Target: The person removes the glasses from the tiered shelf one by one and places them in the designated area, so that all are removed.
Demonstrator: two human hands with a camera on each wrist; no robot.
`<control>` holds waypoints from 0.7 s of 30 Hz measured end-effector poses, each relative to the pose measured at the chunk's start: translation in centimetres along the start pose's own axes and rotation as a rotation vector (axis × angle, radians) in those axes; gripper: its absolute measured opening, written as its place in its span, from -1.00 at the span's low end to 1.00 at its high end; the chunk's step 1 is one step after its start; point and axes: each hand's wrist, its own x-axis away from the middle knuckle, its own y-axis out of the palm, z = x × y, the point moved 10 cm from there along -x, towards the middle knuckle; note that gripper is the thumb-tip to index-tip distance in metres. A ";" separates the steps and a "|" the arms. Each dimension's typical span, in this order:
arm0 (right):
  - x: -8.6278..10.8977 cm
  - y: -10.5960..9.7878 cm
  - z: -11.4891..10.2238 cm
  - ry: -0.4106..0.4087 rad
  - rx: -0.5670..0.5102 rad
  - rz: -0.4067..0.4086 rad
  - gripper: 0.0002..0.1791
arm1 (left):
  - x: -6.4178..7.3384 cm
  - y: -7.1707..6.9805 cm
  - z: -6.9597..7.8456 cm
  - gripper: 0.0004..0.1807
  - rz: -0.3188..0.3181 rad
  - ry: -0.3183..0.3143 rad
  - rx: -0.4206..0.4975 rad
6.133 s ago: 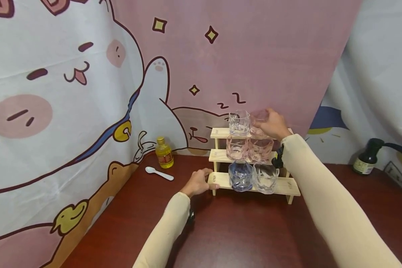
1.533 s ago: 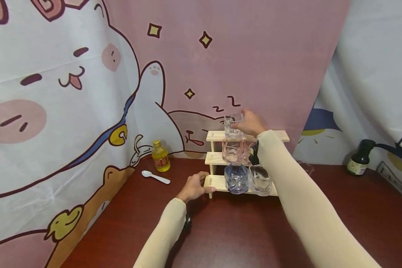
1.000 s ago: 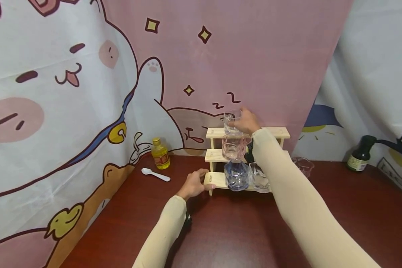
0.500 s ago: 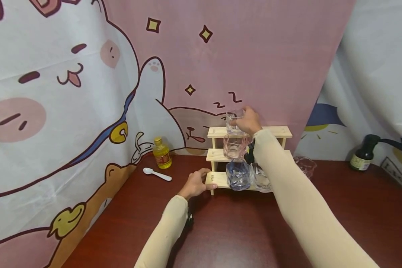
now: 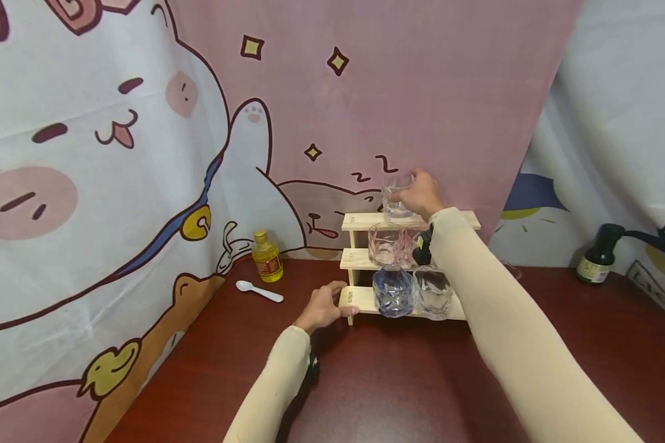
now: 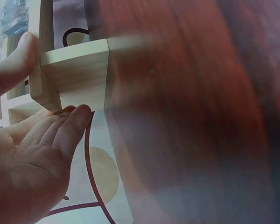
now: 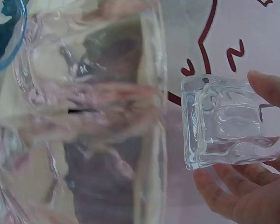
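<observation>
Glass point(image 7: 231, 122) in curved right grip point(image 5: 423, 195)

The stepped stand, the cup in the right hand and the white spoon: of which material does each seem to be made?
Stand: probably unpainted wood, matte; pale with faint grain.
Cup: likely glass, glossy; transparent thick base and bright reflections, though clear plastic is possible.
Spoon: smooth, white, perhaps plastic; ceramic cannot be ruled out at this size.
</observation>
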 end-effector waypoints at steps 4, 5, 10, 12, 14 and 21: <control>0.2 -1.3 0.0 -0.008 0.012 -0.001 0.03 | 0.1 0.0 0.1 -0.20 0.005 0.003 -0.004; 0.3 -1.6 0.0 -0.007 0.016 0.000 0.03 | 0.1 0.0 0.1 -0.21 0.006 0.002 -0.006; 0.8 -3.1 0.5 0.012 0.026 -0.013 0.04 | 0.0 0.0 0.0 -0.21 0.009 -0.001 -0.016; 1.0 -3.6 0.8 0.015 0.025 -0.020 0.04 | 0.0 0.0 0.0 -0.20 0.007 0.000 -0.017; 1.1 -4.2 1.1 0.012 0.029 -0.022 0.05 | 0.0 0.0 -0.1 -0.20 0.006 -0.003 -0.015; 1.9 -6.5 2.2 -0.007 0.052 -0.032 0.04 | -0.1 0.0 0.0 -0.19 0.000 0.005 0.009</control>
